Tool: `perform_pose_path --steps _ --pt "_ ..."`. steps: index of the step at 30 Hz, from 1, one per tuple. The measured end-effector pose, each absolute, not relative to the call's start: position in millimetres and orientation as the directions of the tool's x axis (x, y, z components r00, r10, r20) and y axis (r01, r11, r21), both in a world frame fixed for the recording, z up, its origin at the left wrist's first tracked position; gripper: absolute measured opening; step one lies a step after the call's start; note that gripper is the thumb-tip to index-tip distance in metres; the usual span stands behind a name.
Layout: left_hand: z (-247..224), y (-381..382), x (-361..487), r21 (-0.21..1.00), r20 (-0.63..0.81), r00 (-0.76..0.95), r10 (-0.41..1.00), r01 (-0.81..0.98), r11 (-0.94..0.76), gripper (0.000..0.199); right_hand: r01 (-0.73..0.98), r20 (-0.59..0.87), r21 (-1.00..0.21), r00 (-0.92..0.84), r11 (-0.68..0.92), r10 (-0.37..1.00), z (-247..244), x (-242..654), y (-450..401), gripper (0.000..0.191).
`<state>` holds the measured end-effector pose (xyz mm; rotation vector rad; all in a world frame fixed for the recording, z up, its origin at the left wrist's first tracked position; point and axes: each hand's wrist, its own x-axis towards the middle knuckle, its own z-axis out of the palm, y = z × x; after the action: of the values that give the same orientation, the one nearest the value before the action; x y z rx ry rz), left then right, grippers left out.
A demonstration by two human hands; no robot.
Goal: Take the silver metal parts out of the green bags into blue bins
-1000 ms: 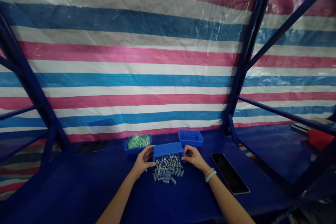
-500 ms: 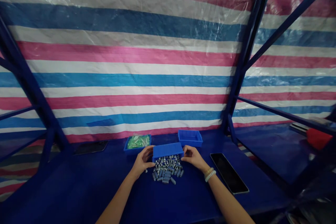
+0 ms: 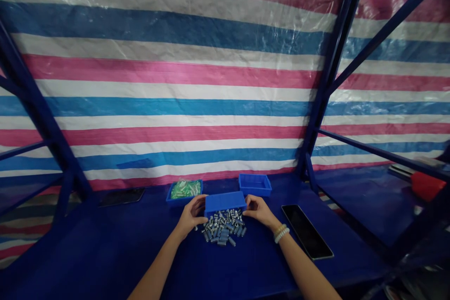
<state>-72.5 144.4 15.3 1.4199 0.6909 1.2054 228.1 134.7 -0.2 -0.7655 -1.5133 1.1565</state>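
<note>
Left hand (image 3: 192, 216) and right hand (image 3: 258, 211) clasp blue bin (image 3: 225, 202).

Tabletop (image 3: 105, 253) | pile (image 3: 223, 227) at center | middle tray (image 3: 225, 202) just behind pile | behind that, left tray (image 3: 169, 195) holding parts (image 3: 185, 190), right tray (image 3: 255, 184) | tablet (image 3: 307, 231) right | phone (image 3: 121, 197) left

The blue plastic tray (image 3: 225, 202) between the left hand (image 3: 191, 216) and the right hand (image 3: 260, 211) sits more level now. A second ago, it tipped up more on the side by the right hand. The pile of small metal pieces (image 3: 223, 228) below the tray has spread out a bit, and some pieces now lie closer to the left hand than before.
</note>
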Motion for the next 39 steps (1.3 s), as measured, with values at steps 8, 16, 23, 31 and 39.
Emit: perform_pose_path --steps 8,16,23,31,39 --pt "15.1 145.0 -71.7 0.944 0.310 0.311 0.899 -0.216 -0.250 0.070 -0.073 0.333 -0.943 -0.254 0.325 0.908 3.6 227.5 132.6 0.046" --pt "16.1 143.8 -70.3 0.939 0.326 0.310 0.893 -0.217 -0.267 0.069 -0.073 0.350 -0.937 -0.242 0.343 0.905 3.6 227.0 132.4 0.043" --pt "14.9 144.7 -70.7 0.941 0.317 0.289 0.903 -0.212 -0.262 0.068 -0.071 0.378 -0.926 -0.235 0.372 0.896 4.8 226.6 132.7 0.041" --pt "15.6 145.2 -70.0 0.944 0.307 0.269 0.913 -0.207 -0.257 0.067 -0.065 0.395 -0.918 -0.230 0.391 0.889 5.3 226.5 134.0 0.040" --pt "18.3 143.3 -69.1 0.941 0.320 0.262 0.910 -0.201 -0.273 0.065 -0.072 0.403 -0.915 -0.228 0.398 0.886 4.3 227.0 136.1 0.036"
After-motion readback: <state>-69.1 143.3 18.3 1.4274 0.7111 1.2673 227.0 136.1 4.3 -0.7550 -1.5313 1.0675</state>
